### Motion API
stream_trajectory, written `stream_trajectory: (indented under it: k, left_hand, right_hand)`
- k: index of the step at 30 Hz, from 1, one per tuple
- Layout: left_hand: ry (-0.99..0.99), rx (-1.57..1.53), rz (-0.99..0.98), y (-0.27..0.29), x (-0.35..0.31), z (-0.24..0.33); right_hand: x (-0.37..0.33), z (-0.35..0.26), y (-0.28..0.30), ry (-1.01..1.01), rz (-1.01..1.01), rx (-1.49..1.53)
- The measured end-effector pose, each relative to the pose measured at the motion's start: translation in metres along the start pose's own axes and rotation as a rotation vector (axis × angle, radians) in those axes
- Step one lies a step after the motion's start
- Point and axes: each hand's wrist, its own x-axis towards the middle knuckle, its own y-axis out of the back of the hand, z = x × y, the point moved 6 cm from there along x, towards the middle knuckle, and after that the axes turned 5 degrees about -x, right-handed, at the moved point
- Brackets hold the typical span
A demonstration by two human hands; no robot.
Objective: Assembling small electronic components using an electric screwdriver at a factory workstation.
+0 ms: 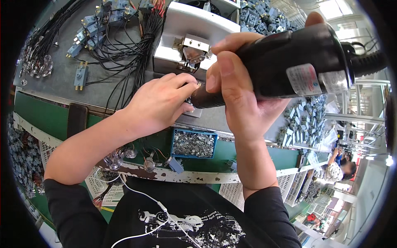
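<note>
My right hand (240,89) is wrapped around a thick black electric screwdriver (285,62), tilted so that its narrow end points down and left. That end reaches the fingertips of my left hand (159,97). Thumb and fingers of the left hand are closed together at the bench, around something small that they and the tool hide. A bit of flat grey metal (194,112) shows just below them. Right behind the hands stands a white machine housing (175,29) with a metal bracket fixture (196,43) on its front.
A blue tray (192,156) of small metal pieces sits in front of my hands. Black wires (142,49) and grey switch-like blocks (93,31) lie at left. More grey parts (306,120) are heaped at right and behind (260,18). Another person (337,169) is far right.
</note>
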Motion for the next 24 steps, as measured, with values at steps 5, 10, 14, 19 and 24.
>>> stream_trajectory:
  k: [5, 10, 14, 19, 24]
  left_hand:
    - [-0.017, -0.007, -0.043, 0.002, 0.001, -0.001]
    - [-0.165, 0.026, -0.194, 0.018, 0.004, 0.016]
    - [-0.111, 0.004, -0.183, 0.024, 0.005, 0.024]
    - [-0.234, 0.03, 0.214, 0.066, 0.002, 0.017]
    - [0.18, 0.286, 0.808, 0.22, -0.014, -0.123]
  right_hand:
    - [0.002, 0.002, -0.005, 0.009, -0.017, 0.023]
    - [0.014, -0.02, 0.041, -0.139, -0.043, 0.259]
    - [0.025, -0.003, 0.08, 0.072, 0.159, -0.36]
    - [-0.017, 0.011, 0.119, 0.203, 0.171, -0.871]
    - [-0.039, 0.108, 0.261, -0.576, -0.01, -1.646]
